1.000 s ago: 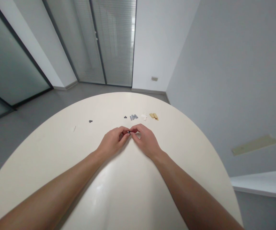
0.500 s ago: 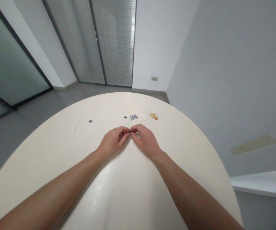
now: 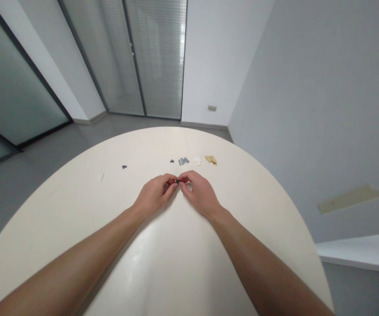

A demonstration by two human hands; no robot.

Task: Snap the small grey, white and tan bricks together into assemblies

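Note:
My left hand [image 3: 156,191] and my right hand [image 3: 198,191] meet over the middle of the table, fingertips almost touching. Between them is a small dark piece [image 3: 177,181], pinched from both sides; the fingers cover most of it and its kind is too small to tell. Just beyond the hands lie a small black piece [image 3: 172,161], a group of blue-grey pieces [image 3: 183,161], some white pieces [image 3: 198,160] and several tan pieces [image 3: 211,159].
The round white table [image 3: 176,272] has a curved edge all around. Farther left on it lie a dark piece [image 3: 124,166] and a thin white stick-like piece [image 3: 102,177]. Glass partitions [image 3: 156,61] and a grey wall [image 3: 308,109] stand beyond the table.
Hardly anything differs: both hands keep their pinch on the small dark piece, with only a very slight shift of the fingers. The pieces on the table stay where they were.

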